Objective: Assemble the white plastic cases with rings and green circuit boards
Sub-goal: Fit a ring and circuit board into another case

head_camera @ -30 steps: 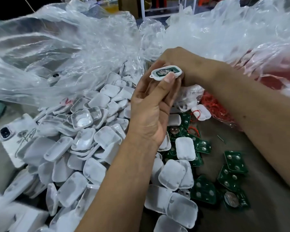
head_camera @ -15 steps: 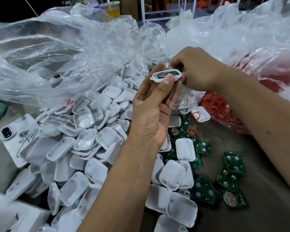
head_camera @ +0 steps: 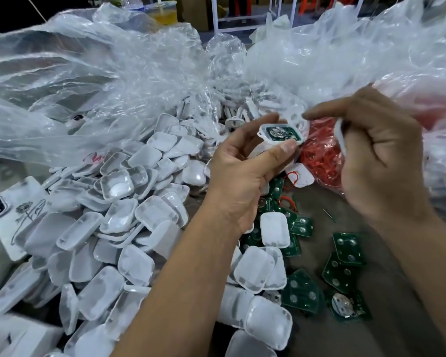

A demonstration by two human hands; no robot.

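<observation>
On a grey bench [head_camera: 386, 292] heaped with white case halves [head_camera: 119, 228], loose green boards [head_camera: 348, 249] and clear plastic bags [head_camera: 101, 81], the left hand [head_camera: 245, 173] pinches a white case [head_camera: 281, 134] holding a green board; the right hand [head_camera: 379, 161], close beside it, curls around a white piece [head_camera: 340, 136].

Beyond the heaps in front of you lies a grey-brown tabletop [head_camera: 386, 292], bare at the lower right, with big crumpled clear plastic bags [head_camera: 93, 81] billowing across its far half and catching soft overhead light. Behind them you can make out a white metal frame [head_camera: 247, 29] of upright bars, a plastic cup of yellow drink [head_camera: 165, 15], and orange stool legs [head_camera: 312, 6] on a dim floor. The far left corner falls into darkness, so you cannot tell what wall stands there.
</observation>
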